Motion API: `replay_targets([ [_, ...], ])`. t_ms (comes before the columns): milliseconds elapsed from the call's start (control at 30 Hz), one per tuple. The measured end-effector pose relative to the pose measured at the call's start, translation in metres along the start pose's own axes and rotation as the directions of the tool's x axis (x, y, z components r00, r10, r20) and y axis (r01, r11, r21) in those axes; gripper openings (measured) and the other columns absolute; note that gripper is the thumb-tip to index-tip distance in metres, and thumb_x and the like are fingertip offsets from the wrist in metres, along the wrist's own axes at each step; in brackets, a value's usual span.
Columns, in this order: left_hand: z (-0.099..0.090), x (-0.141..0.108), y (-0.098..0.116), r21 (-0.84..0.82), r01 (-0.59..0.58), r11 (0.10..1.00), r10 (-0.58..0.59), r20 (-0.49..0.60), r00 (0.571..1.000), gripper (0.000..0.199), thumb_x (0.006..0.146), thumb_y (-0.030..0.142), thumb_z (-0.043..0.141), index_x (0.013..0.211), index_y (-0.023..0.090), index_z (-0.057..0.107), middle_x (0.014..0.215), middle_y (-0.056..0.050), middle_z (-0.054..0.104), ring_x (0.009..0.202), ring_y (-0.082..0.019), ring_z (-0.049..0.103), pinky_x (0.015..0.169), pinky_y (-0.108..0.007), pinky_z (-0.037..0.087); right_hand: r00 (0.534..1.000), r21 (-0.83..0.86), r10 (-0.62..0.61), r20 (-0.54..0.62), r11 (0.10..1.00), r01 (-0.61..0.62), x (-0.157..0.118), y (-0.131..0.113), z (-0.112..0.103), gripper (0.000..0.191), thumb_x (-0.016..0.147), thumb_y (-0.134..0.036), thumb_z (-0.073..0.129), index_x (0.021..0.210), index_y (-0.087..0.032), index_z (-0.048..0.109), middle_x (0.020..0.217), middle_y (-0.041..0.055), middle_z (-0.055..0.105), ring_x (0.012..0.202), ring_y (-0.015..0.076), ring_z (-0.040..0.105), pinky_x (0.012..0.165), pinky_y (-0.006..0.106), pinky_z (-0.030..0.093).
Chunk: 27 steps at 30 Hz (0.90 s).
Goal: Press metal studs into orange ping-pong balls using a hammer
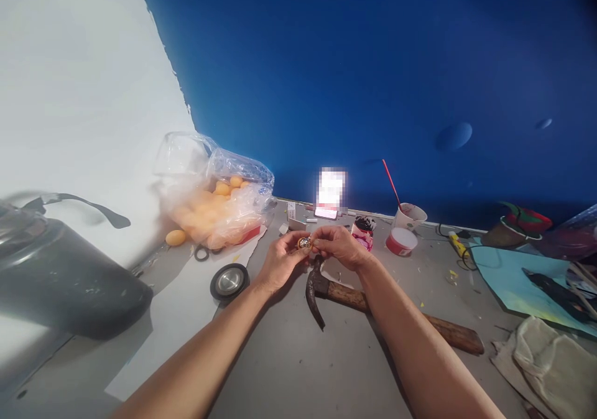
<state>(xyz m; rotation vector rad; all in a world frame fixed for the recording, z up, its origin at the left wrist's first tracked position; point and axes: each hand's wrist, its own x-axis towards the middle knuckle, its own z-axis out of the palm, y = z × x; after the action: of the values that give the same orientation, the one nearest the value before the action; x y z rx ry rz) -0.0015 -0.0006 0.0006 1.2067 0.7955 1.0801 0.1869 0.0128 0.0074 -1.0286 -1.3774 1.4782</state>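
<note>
My left hand pinches a small round shiny metal piece with gold and silver tones; its exact kind is too small to make out. Against its right side, the closed thumb and fingers of my right hand meet, and whatever they grip there is hidden. Just below both hands lies a claw hammer with a rusty head, its wooden handle passing under my right forearm. A round black-rimmed metal disc rests on the table left of my left hand.
Left, a clear plastic bag holds orange balls beside a large dark container. Behind the hands are a blurred lit screen, a paint jar, a red-and-white tub and a paper cup. Right, cloth gloves lie near blue paper.
</note>
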Motion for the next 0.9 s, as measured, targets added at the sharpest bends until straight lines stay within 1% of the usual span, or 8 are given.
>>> replay_targets([
  [133,-0.0005,0.0006,-0.0002,0.049,-0.008,0.999,0.009,-0.008,1.000,0.041,0.076,0.036,0.087,0.108,0.015,0.073,0.091,-0.006,0.074,0.071,-0.014,0.064,0.066,-0.028,0.054,1.000,-0.014,-0.008,-0.005,1.000,0.008,-0.0005,-0.0003,0.0012,0.027,0.069,-0.038,0.085,0.079,-0.016,0.072,0.066,-0.0006,0.067,0.055,0.0080,0.051,0.052,0.021,0.034],
  [233,-0.0019,0.0017,-0.0019,0.123,-0.032,0.992,0.036,-0.029,0.999,0.041,0.076,0.035,0.085,0.109,0.016,0.073,0.090,-0.005,0.075,0.070,-0.015,0.064,0.065,-0.028,0.053,1.000,-0.021,-0.010,-0.014,1.000,0.010,-0.0004,-0.0008,0.0024,0.027,0.069,-0.039,0.084,0.077,-0.016,0.071,0.067,-0.0003,0.067,0.054,0.0080,0.051,0.052,0.022,0.034],
  [367,-0.0030,0.0027,-0.0030,0.218,-0.057,0.974,0.072,-0.060,0.996,0.038,0.074,0.032,0.085,0.108,0.016,0.075,0.092,-0.007,0.076,0.075,-0.017,0.066,0.065,-0.027,0.051,1.000,-0.042,0.003,-0.021,0.999,-0.004,-0.0003,-0.0015,0.0038,0.027,0.068,-0.038,0.082,0.075,-0.016,0.069,0.066,0.0001,0.067,0.054,0.0082,0.051,0.052,0.022,0.034],
  [433,-0.0025,0.0026,-0.0027,0.203,-0.044,0.978,0.059,-0.067,0.996,0.038,0.073,0.030,0.086,0.107,0.015,0.075,0.091,-0.007,0.076,0.075,-0.017,0.066,0.065,-0.027,0.051,0.999,-0.060,-0.006,-0.033,0.998,0.003,-0.0006,-0.0019,0.0047,0.025,0.068,-0.036,0.081,0.076,-0.017,0.069,0.065,-0.0003,0.067,0.054,0.0087,0.051,0.052,0.022,0.034],
  [567,-0.0002,0.0016,-0.0015,0.087,0.022,0.996,-0.015,-0.083,0.996,0.042,0.070,0.030,0.088,0.106,0.014,0.074,0.087,-0.006,0.075,0.067,-0.015,0.063,0.063,-0.028,0.052,0.998,-0.099,-0.035,-0.053,0.995,0.030,-0.0017,-0.0029,0.0073,0.019,0.069,-0.033,0.078,0.077,-0.018,0.069,0.065,-0.0012,0.066,0.054,0.0094,0.052,0.051,0.022,0.035],
  [633,0.0003,0.0013,-0.0015,0.061,0.042,0.997,-0.037,-0.090,0.995,0.043,0.069,0.031,0.089,0.106,0.014,0.074,0.087,-0.006,0.074,0.066,-0.014,0.063,0.061,-0.029,0.052,0.998,-0.111,-0.037,-0.058,0.993,0.031,-0.0022,-0.0037,0.0084,0.018,0.069,-0.032,0.077,0.076,-0.018,0.070,0.063,-0.0018,0.065,0.054,0.0096,0.052,0.051,0.023,0.035],
  [800,-0.0011,0.0019,-0.0035,0.096,0.027,0.995,-0.018,-0.093,0.996,0.043,0.069,0.032,0.090,0.106,0.014,0.075,0.089,-0.007,0.075,0.069,-0.015,0.064,0.062,-0.028,0.052,0.999,-0.098,-0.006,-0.040,0.995,0.002,-0.0023,-0.0051,0.0084,0.019,0.069,-0.033,0.078,0.077,-0.017,0.070,0.063,-0.0016,0.065,0.054,0.0097,0.052,0.051,0.022,0.035],
  [900,-0.0011,0.0021,-0.0040,0.051,0.037,0.998,-0.033,-0.063,0.997,0.044,0.069,0.032,0.091,0.106,0.015,0.075,0.088,-0.005,0.075,0.068,-0.014,0.064,0.063,-0.028,0.053,1.000,-0.057,-0.024,-0.015,0.998,0.023,-0.0016,-0.0032,0.0065,0.022,0.070,-0.035,0.080,0.078,-0.017,0.069,0.064,-0.0019,0.065,0.054,0.0089,0.050,0.051,0.023,0.034],
])
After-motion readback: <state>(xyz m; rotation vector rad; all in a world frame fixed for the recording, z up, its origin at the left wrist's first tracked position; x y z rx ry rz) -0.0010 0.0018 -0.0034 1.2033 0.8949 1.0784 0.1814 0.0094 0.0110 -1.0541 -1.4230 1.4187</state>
